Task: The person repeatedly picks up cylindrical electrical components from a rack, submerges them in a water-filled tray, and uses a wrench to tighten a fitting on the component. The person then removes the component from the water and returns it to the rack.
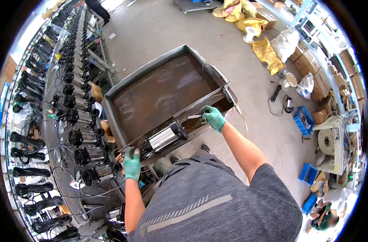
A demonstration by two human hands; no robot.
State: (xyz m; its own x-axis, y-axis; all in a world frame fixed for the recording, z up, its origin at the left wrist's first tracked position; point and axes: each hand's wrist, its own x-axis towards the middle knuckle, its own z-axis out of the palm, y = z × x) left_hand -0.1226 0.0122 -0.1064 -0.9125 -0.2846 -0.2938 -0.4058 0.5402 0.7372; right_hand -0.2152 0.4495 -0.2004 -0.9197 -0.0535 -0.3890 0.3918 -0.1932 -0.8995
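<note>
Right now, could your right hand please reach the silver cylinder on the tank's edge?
Probably yes: the right hand is close to the silver cylinder, though its fingers seem occupied by a slim metal piece.

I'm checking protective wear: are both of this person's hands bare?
No, the left hand and right hand both wear green gloves.

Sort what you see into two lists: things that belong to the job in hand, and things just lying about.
Seemingly in the job:
green-gloved right hand, holding a slim metal tool
green-gloved left hand
black-and-silver pump
rectangular tank of brown liquid

Apparently just lying about:
flat yellow sack
white spool
blue crates
</note>
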